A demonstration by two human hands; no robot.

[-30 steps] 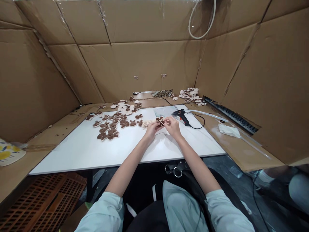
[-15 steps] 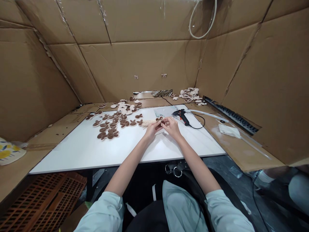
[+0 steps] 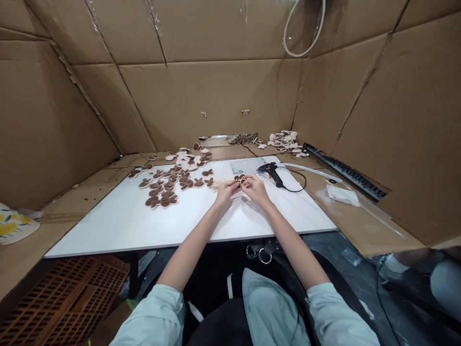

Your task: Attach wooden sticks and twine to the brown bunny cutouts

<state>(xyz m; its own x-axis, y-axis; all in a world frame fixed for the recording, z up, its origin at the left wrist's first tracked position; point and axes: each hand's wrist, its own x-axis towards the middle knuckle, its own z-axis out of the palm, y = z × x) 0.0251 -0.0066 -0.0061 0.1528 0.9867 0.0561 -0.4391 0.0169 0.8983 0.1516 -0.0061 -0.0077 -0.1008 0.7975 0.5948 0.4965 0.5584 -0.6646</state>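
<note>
Between my fingertips is a small brown bunny-shaped piece [image 3: 239, 178] with a cream string bow across it. My left hand [image 3: 226, 192] is closed on its left side, fingers bent under and around it. From the right, my right hand [image 3: 256, 189] pinches the piece close to the bow. Thin cream strands [image 3: 218, 183] lie just left of my left hand, partly hidden by it. Many similar brown bunny-shaped pieces [image 3: 168, 198] are spread over the white board [image 3: 118, 230] to the left. A black glue gun [image 3: 272, 174] rests beyond my right hand.
Pale pieces [image 3: 283, 140] are heaped at the back right. A clear packet [image 3: 243, 166] lies behind my hands. Cardboard walls [image 3: 216, 89] enclose the work area. A white pad [image 3: 343, 195] lies at right; an orange crate [image 3: 65, 298] stands below left.
The bunny-shaped piece and its bow have turned slightly between my fingers, and the bow now shows more squarely. Both hands stay in nearly the same place.
</note>
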